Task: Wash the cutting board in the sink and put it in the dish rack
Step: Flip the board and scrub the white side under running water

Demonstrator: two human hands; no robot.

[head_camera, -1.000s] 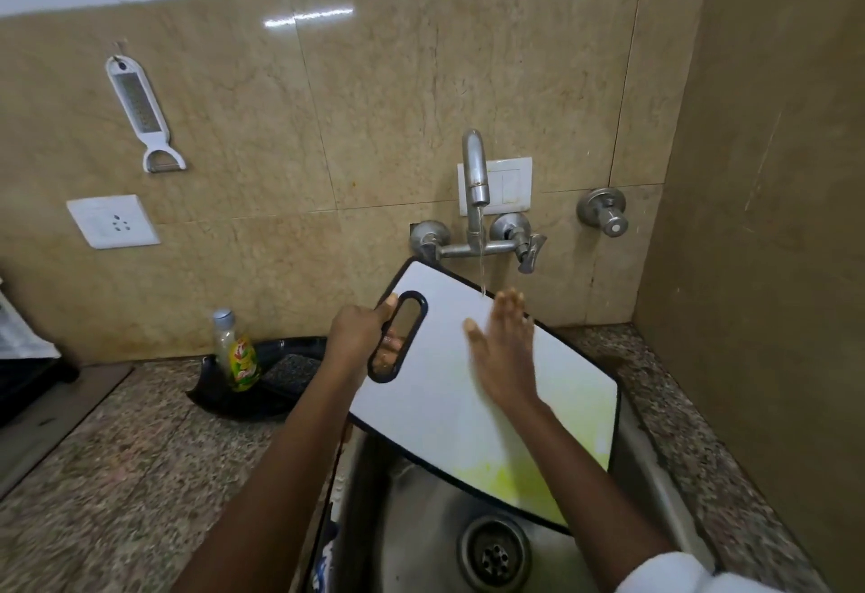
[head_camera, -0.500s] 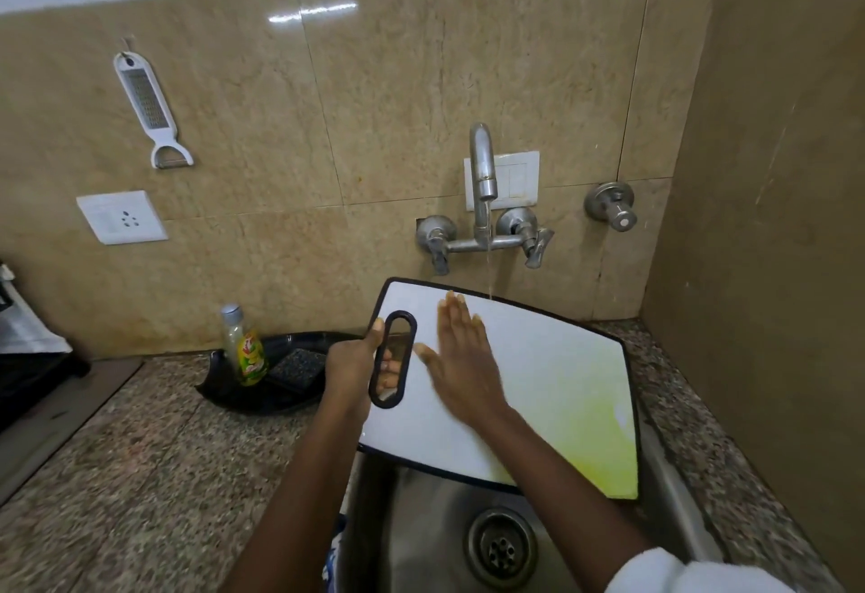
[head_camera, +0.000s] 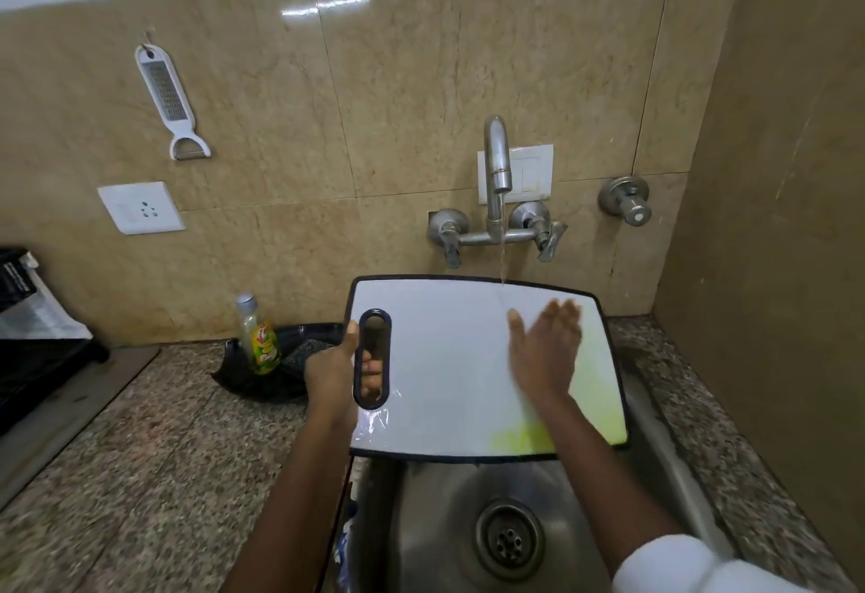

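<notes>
A white cutting board (head_camera: 449, 358) with a black rim and a slot handle is held over the steel sink (head_camera: 435, 522), roughly level, with a yellow-green stain at its right and lower right. My left hand (head_camera: 334, 370) grips the board's left edge, fingers showing through the handle slot. My right hand (head_camera: 545, 349) lies flat with straight fingers on the board's right half, slightly blurred. A thin stream of water from the tap (head_camera: 497, 171) lands on the board's far edge.
A dish soap bottle (head_camera: 260, 335) stands in a black tray (head_camera: 276, 372) with a scrub pad, left of the sink. A black rack (head_camera: 32, 372) sits at the far left on the granite counter (head_camera: 140, 452). The side wall is close on the right.
The board has turned from tilted to nearly square with the sink. My right hand slid from the left part of the board, near the handle, to its right half.
</notes>
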